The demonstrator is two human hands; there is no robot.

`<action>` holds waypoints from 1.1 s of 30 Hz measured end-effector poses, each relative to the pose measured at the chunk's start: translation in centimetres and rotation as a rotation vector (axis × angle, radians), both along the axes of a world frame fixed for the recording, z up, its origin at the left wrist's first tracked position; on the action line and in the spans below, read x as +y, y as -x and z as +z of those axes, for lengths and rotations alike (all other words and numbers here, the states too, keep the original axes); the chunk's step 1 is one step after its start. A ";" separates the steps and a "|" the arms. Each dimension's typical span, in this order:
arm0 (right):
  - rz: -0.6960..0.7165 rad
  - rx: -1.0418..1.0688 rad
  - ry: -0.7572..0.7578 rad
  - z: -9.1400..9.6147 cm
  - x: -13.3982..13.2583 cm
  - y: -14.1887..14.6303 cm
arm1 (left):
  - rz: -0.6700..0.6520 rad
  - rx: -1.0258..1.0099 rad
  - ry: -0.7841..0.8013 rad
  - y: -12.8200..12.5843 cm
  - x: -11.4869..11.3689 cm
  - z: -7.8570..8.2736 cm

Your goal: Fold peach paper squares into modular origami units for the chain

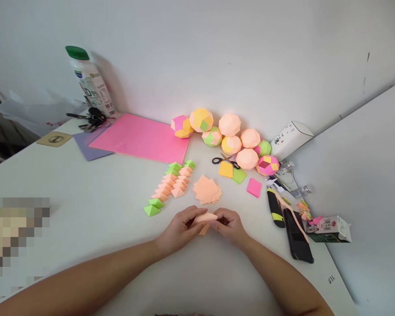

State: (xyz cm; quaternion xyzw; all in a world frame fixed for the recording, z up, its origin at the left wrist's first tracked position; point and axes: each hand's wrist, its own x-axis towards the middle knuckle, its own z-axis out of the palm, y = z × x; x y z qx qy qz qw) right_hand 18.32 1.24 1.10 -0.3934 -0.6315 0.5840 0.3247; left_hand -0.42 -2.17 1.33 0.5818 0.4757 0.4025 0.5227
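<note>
My left hand (184,226) and my right hand (228,224) meet near the front of the white table, both closed on one piece of folded peach paper (206,217). Fingertips hide part of its folds. A lower flap of peach paper shows between the hands. Just beyond lies a fanned stack of square peach sheets (206,189). To the left, two rows of folded paper units (164,186) in peach and green run slantwise. Small stacks of yellow paper (226,169), green paper (239,175) and pink paper (254,187) lie to the right of the peach stack.
Several faceted paper balls (229,125) sit along the wall, with scissors (226,160) in front. A pink sheet (141,137), keys (95,117) and a bottle (94,83) are at back left. A utility knife (275,207), black phone (298,235) and milk carton (331,229) lie right.
</note>
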 end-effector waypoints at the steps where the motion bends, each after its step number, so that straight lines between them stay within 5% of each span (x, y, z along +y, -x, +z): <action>1: -0.008 0.004 -0.003 0.0 0.0 0.0 | -0.006 0.013 -0.009 0.0 0.0 0.2; 14: -0.033 0.084 0.095 -0.5 0.0 -0.2 | -0.118 0.039 -0.032 0.2 0.2 0.4; 33: -0.065 0.093 0.087 -0.2 0.0 0.0 | -0.109 0.090 -0.055 0.0 0.1 0.2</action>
